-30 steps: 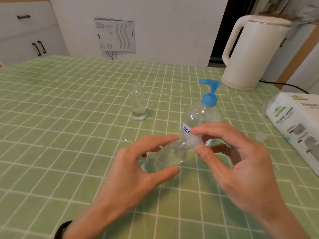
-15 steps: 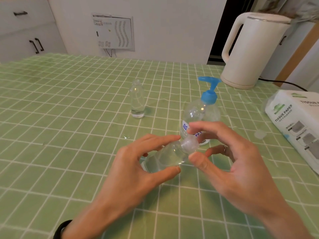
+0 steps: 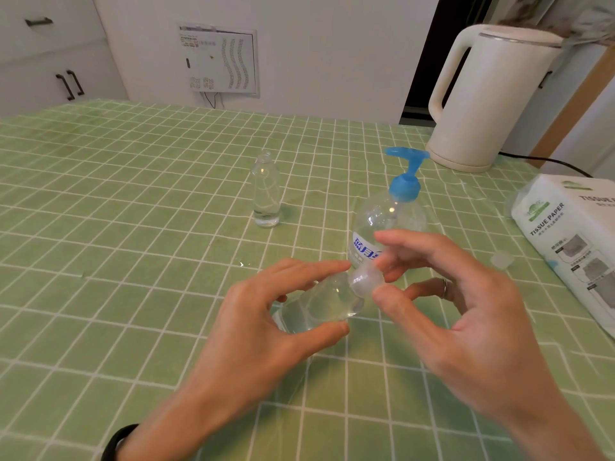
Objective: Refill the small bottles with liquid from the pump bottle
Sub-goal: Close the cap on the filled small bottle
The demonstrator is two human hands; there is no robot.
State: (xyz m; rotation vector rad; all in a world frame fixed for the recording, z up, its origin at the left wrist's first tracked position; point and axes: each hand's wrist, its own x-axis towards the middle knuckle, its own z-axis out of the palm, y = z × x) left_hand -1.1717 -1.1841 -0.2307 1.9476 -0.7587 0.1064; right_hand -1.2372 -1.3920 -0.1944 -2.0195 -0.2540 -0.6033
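Observation:
My left hand (image 3: 263, 324) grips a small clear bottle (image 3: 319, 304) tilted on its side above the table, neck pointing right. My right hand (image 3: 442, 307) pinches the bottle's translucent cap (image 3: 366, 279) between thumb and forefinger. Just behind the hands stands the clear pump bottle (image 3: 389, 217) with a blue pump head and a blue-lettered label. A second small clear bottle (image 3: 265, 191) stands upright and uncapped further back to the left. A loose translucent cap (image 3: 502, 259) lies on the cloth to the right.
A green checked cloth (image 3: 133, 211) covers the table. A white electric kettle (image 3: 489, 94) with its cord stands at the back right. A tissue paper pack (image 3: 572, 237) lies at the right edge. A few drops (image 3: 243, 263) glint on the cloth.
My right thumb and forefinger have shifted round the cap of the tilted bottle, and the bottle has sunk slightly. The left hand's grip is unchanged.

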